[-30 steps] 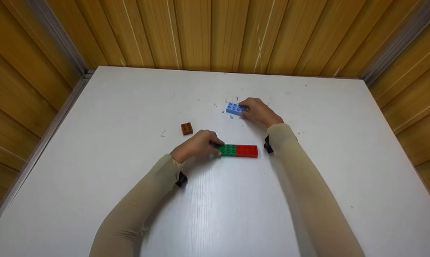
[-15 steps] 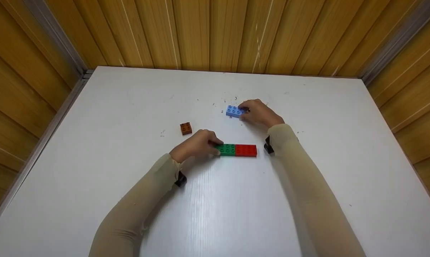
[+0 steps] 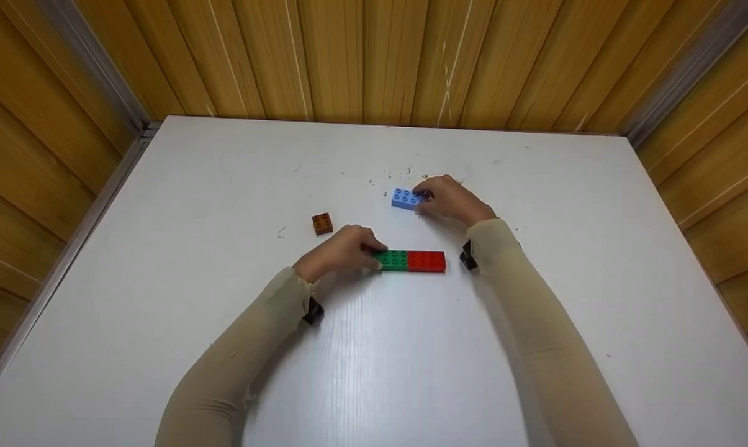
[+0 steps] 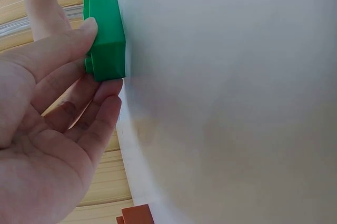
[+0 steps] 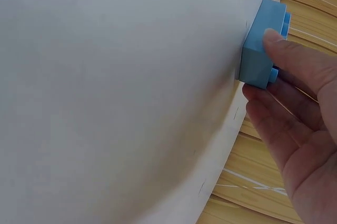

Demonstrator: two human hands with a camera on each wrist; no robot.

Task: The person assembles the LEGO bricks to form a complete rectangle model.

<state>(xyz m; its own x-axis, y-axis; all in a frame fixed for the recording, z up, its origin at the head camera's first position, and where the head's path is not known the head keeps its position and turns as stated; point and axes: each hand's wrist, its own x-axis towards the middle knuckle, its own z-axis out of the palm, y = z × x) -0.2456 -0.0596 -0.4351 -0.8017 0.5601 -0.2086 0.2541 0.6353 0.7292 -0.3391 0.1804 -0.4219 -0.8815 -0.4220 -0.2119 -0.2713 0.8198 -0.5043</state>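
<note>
In the head view my left hand (image 3: 344,253) pinches the left end of a green toy brick (image 3: 395,260). A red toy brick (image 3: 427,261) lies end to end with the green one, on its right. The left wrist view shows the thumb on the side of the green brick (image 4: 107,34) and the fingers at its end. Farther back, my right hand (image 3: 453,200) grips the right end of a light blue toy brick (image 3: 404,198). In the right wrist view its thumb presses the side of the blue brick (image 5: 259,50), with fingers behind.
A small brown brick (image 3: 322,223) sits on the white table (image 3: 225,186), beyond and left of my left hand. Dark specks are scattered around the blue brick. Wood-patterned walls (image 3: 336,62) border the table's back and sides.
My right hand has slid the blue brick a little toward me, and the brick now lies straighter to the table's back edge. The left hand holds its place on the green brick.
</note>
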